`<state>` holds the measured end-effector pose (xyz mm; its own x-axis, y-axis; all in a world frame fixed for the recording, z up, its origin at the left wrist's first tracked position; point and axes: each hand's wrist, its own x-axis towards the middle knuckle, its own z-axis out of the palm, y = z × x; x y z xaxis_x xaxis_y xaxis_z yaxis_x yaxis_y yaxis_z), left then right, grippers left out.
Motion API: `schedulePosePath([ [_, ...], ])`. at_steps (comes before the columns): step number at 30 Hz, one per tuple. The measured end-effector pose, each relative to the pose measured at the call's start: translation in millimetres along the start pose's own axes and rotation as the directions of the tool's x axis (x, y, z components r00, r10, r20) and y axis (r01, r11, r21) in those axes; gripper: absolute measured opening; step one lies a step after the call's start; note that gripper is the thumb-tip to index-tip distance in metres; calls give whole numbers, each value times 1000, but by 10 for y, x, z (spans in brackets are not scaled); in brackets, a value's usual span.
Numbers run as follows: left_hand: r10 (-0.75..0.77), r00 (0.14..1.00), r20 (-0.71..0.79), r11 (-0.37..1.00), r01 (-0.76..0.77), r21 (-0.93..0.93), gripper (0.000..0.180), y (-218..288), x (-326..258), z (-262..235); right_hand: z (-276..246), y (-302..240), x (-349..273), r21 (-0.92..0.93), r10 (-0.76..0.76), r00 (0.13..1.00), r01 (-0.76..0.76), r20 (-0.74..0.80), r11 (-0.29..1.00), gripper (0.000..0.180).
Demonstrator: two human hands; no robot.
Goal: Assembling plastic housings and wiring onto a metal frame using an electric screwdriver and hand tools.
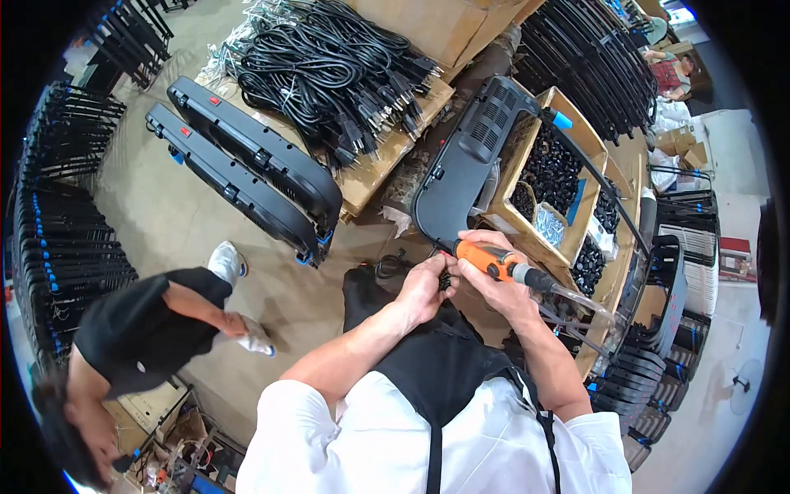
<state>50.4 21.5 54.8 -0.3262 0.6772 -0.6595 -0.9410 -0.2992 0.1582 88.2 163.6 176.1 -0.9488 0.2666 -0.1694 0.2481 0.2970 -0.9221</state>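
Head view: the fingers of the right hand [504,290] are wrapped round an orange power tool [481,258], whose grey and black end points right toward a clear tube-like piece [586,301]; the fingers of the left hand [422,288] are curled narrow around small dark pieces [448,282], too small to identify, just beside the tool. Immediately beyond both hands lies a long black housing [469,152], slanting away with its vented end farthest off and its near rounded corner close to the tool. To its right sits a wooden tray [512,158] divided into compartments, with black parts [550,169] and silver screws [549,227] inside; a black bar [607,183] runs across it, partly in the way of the compartments. Farther up, black power cords [317,70] are heaped on a brown worktop [438,100] before a cardboard box [440,29]. Left of them, two black housings [262,160] with red switches stand on edge side by side. A co-worker [152,329] bends at the left, well apart from the hands, beside dense racks of black frames [62,173]. The tan floor [136,177] spreads between, and a fan [743,384] stands out against the pale wall [745,185] at far right.
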Motion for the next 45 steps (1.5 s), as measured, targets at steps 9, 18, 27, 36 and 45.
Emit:
schedulePosePath([
  [9,27,994,105,989,-42,143,21,-22,42,-230,35,33,106,-134,-101,991,112,86,985,32],
  [18,-103,994,48,978,92,185,29,74,-118,-166,57,98,139,-135,-138,989,144,53,980,35],
  [27,62,997,36,996,-64,57,24,277,-151,-75,-160,-120,4,71,-116,991,120,-59,990,47],
  [36,55,994,90,947,-23,-319,28,509,161,189,-215,-199,143,257,-96,994,107,-54,960,51],
  [45,109,992,69,924,-76,-375,34,566,299,285,-201,-308,402,216,-105,994,109,-29,970,51],
])
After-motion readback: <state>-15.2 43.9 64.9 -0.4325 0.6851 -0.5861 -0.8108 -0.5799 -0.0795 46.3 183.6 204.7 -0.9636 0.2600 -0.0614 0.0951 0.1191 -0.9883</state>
